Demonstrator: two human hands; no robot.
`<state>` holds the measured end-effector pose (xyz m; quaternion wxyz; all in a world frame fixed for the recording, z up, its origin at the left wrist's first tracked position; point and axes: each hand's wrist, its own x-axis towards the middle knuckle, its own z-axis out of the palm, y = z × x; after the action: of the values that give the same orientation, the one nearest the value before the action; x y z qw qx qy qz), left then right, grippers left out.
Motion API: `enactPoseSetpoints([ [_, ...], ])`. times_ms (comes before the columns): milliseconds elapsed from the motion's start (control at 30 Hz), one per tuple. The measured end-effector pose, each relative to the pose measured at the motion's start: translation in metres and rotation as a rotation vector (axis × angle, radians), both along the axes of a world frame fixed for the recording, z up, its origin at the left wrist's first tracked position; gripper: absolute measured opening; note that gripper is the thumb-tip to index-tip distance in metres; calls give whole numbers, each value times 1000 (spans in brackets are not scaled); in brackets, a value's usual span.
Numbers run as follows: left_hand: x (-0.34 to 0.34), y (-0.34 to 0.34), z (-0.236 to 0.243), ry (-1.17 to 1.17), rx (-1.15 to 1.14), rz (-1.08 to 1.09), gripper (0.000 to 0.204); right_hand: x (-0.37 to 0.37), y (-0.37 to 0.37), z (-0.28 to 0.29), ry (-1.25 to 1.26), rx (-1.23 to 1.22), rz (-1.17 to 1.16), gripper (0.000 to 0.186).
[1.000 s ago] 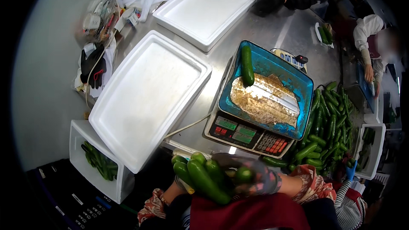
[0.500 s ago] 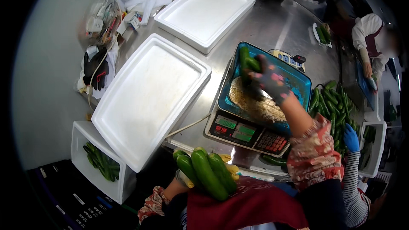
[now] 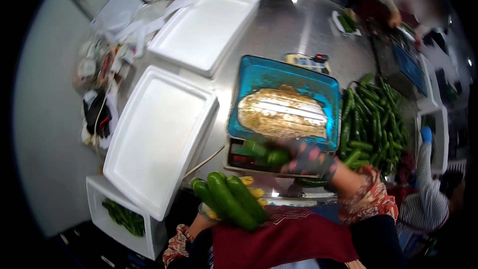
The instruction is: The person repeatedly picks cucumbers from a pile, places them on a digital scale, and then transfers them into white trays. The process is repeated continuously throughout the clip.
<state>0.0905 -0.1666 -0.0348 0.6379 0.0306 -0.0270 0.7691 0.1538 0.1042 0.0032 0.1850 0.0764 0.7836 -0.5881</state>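
Note:
My left hand (image 3: 254, 193), in a yellow glove, holds three green cucumbers (image 3: 225, 197) in front of the maroon apron (image 3: 294, 234). My right hand (image 3: 312, 160), in a dark patterned glove, grips what look like two cucumbers (image 3: 255, 149), somewhat blurred. That hand is over the front edge of the weighing scale (image 3: 234, 145) and covers much of its display and keys. Nothing lies on the scale's blue tray (image 3: 289, 77), whose middle is a worn, shiny patch.
A pile of cucumbers (image 3: 373, 124) lies right of the scale. Two white foam trays (image 3: 162, 129) (image 3: 206, 30) rest to the left. A white box (image 3: 94, 194) of cucumbers stands lower left. Co-workers are at the right, one with a blue-gloved hand (image 3: 426, 134). A cable (image 3: 205, 160) crosses the table.
My right hand has lifted the cucumbers off the scale tray and drawn them toward me, over the scale's front. My left hand keeps its cucumbers. The view has shifted.

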Motion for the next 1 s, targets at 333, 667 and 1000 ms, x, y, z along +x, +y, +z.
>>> enactPoseSetpoints([
  [333, 2, 27, -9, 72, -103, -116, 64, 98, -69, -99, -3, 635, 216, 41],
  [667, -2, 24, -5, 76, -134, -136, 51, 69, -66, -73, 164, 367, -13, 37],
  [1000, 6, 32, -8, 319, -352, -110, 58, 24, 46, -27, -36, -1243, -609, 50],
])
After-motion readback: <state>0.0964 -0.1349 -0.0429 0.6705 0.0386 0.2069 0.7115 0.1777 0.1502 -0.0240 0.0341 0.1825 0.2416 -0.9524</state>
